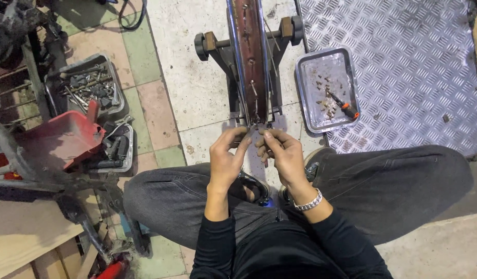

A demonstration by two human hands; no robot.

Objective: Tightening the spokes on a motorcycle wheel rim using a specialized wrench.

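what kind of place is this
Most likely a bike or motorcycle repair workshop, with the work done on the floor. A wheel rim stands in a truing stand, a metal tray holds small fittings and a screwdriver, and a tray of bolts and tools sits to the left.

rusty brown rim (251, 51), silver tray (304, 98), red bin (60, 140)

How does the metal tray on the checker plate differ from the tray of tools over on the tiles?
The shiny metal tray lies right of the wheel rim and is nearly bare, holding small nipple-like bits and an orange-handled screwdriver. The grey tool tray lies far left, looks dull and grimy, and is heaped with bolts and tools. The shiny one is nearer the right hand. Both are shallow, rectangular and rest on the floor.
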